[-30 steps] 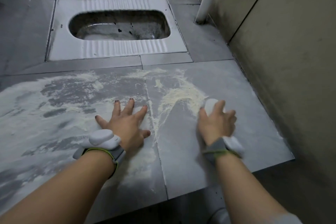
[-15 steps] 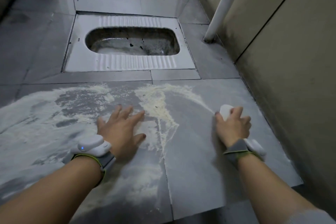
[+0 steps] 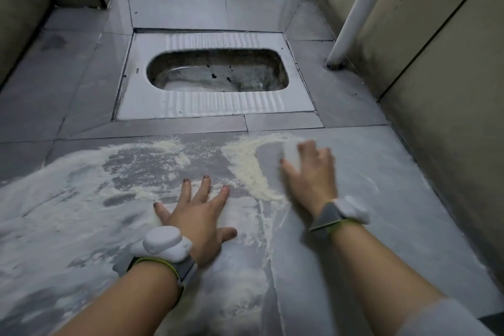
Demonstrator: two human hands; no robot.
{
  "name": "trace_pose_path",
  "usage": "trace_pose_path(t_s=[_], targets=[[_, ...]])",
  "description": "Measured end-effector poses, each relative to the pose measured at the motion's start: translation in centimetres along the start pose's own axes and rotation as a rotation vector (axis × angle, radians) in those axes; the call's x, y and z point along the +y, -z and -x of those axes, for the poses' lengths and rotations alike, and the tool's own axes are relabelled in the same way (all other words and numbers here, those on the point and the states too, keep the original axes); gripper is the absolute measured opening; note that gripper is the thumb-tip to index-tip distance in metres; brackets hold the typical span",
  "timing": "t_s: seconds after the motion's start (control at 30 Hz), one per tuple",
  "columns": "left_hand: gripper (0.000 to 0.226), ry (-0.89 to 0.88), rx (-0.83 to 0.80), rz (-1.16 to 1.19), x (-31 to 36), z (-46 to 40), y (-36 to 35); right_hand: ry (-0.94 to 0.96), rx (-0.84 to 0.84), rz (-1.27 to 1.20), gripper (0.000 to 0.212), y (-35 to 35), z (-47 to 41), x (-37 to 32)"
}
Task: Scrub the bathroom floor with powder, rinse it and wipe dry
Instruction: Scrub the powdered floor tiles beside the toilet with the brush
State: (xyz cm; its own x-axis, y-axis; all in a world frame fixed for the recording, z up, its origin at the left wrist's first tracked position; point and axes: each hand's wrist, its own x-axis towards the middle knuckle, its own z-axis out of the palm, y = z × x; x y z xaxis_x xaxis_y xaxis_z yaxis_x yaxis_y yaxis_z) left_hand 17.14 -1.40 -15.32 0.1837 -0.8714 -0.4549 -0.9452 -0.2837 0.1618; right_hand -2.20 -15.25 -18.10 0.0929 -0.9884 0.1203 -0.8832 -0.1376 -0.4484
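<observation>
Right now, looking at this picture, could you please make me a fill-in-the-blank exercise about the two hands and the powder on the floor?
1. The left hand lies flat on the floor with its fingers ____.
2. The right hand presses a ____ scrubbing pad against the tile.
3. Most of the powder covers the floor on the ____ side of the picture.
4. Beyond the hands, a squat toilet is set into the ____.

Missing words: spread; white; left; floor
</observation>
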Motion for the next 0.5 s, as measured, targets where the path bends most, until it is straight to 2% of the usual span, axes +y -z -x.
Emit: trace_pose_path(t_s=[0.1,0.17,0.23,0.37,0.43,0.5], targets=[[0.084,-0.003,-0.004,-0.001,0.1,0.1,-0.2,-0.350,0.061,0.079,0.044,2.2,-2.6,4.6],[0.085,0.002,0.000,-0.004,0.0,0.0,-0.4,-0.423,0.063,0.139,0.045,1.8,-4.1,4.8],[0.085,0.002,-0.002,-0.016,0.0,-0.2,-0.4,-0.323,0.006,0.178,0.048,0.3,-5.2,2.7],[0.084,0.006,-0.004,-0.013,0.1,-0.1,-0.3,0.099,-0.239,0.128,0.045,-2.4,-3.8,-4.3],[0.084,0.007,-0.003,-0.012,0.1,-0.1,-0.2,0.251,-0.254,0.046,0.043,-1.9,-1.3,-5.2],[0.084,0.002,-0.003,-0.008,0.1,0.0,-0.3,0.253,-0.176,-0.049,0.045,-0.3,0.8,-2.9]])
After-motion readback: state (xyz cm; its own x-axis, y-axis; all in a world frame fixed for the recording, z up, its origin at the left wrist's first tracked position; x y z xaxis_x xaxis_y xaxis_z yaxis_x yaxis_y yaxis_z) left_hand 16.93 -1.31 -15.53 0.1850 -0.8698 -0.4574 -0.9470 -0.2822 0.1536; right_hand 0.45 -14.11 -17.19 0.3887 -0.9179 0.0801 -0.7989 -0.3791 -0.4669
